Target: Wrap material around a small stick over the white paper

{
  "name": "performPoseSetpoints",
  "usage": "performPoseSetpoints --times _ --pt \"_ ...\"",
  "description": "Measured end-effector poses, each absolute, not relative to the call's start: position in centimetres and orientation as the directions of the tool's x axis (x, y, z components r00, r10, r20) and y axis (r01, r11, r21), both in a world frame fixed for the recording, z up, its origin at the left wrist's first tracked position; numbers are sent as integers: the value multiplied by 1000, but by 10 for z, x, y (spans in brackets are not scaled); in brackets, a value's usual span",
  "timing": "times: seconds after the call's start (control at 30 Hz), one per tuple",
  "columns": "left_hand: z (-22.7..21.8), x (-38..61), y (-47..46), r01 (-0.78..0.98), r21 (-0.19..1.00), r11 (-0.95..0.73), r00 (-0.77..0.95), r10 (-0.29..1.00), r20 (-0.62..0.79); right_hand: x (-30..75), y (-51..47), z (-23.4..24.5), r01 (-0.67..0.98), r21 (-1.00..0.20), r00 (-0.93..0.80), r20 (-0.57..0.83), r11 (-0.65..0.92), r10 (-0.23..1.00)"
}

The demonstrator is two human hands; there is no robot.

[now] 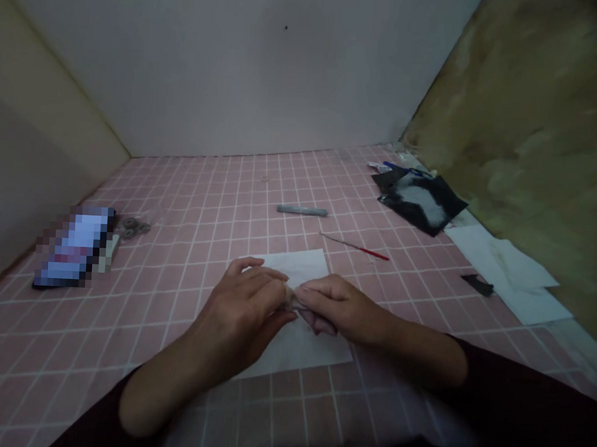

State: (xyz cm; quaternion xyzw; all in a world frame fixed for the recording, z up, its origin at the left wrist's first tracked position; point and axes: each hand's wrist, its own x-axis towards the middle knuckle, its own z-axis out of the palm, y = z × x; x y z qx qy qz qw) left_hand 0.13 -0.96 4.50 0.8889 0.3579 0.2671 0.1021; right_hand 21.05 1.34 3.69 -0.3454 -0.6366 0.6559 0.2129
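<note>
This looks like a small home craft corner, though nothing settles it. A pink surface [122,348] ruled in a tile-like grid is boxed in by a bare white wall [236,67] and a stained olive panel [529,109]. A sheet of white paper [322,351], a black packet [420,200] and a thin red-tipped tool [354,247] lie on it.

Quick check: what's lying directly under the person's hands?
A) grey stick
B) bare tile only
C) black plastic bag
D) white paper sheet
D. The white paper sheet lies on the pink tiles, with its edges showing around the left hand and right hand.
</note>
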Motion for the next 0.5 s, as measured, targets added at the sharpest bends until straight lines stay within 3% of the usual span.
performPoseSetpoints --times 0.07,0.2,0.33,0.43,0.5 --pt "45 3 -10 605 308 -734 597 674 435 210 15 34 97 -976 -671 -211 -197 711" --pt "47 4 -12 638 250 -729 579 668 468 210 15 33 39 -969 -625 -215 -245 751" --pt "44 6 -13 608 267 -747 605 654 454 207 12 32 47 -947 -671 -265 -317 692" --pt "45 1 -11 599 387 -701 554 712 432 211 11 36 192 -981 -653 -123 6 748" --pt "48 -2 -9 590 513 -623 516 780 354 213 8 38 273 -928 -628 29 255 778"
